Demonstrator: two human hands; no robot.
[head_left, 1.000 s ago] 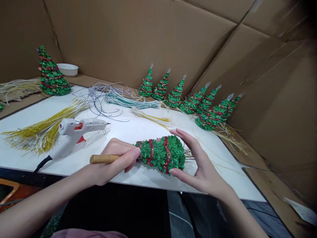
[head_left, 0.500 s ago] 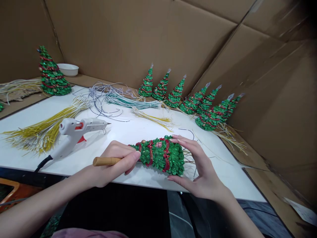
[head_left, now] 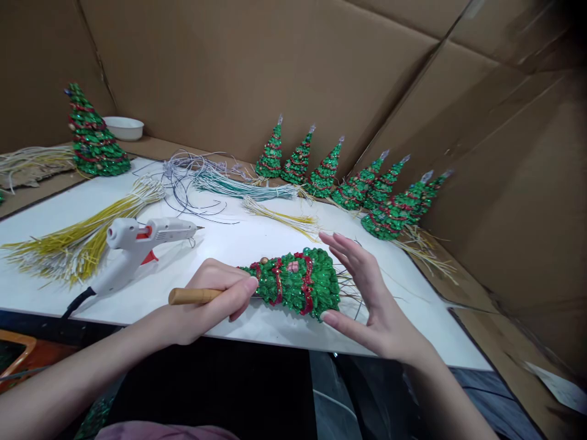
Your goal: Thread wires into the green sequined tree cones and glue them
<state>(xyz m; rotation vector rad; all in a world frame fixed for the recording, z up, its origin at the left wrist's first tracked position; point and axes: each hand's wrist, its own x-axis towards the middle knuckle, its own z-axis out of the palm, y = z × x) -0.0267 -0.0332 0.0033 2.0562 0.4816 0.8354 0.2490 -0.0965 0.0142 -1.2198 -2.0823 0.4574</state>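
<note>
A small green glittery Christmas tree (head_left: 293, 281) with red garlands lies on its side on the white table, narrow end to the left, thin wires coming out of its base. My left hand (head_left: 220, 296) is closed at the narrow end, gripping a tool with a light wooden handle (head_left: 195, 296); the tool's working end is hidden. Around the tree's wide base, my right hand (head_left: 367, 299) is open, fingers spread. Its thumb is at the base's lower edge, and whether it touches I cannot tell. The other fingers are off the tree.
A white glue gun (head_left: 147, 238) lies on the left, beside a bundle of yellow and white wires (head_left: 101, 232). Green-white wires (head_left: 243, 186) lie farther back. Several finished-looking trees (head_left: 325, 174) stand along the cardboard wall (head_left: 229, 73). A larger tree (head_left: 96, 140) and a white bowl (head_left: 123, 128) stand back left.
My right hand has opened wider and its fingers have lifted off the tree's base. My left hand keeps its grip on the wooden-handled tool at the narrow end.
</note>
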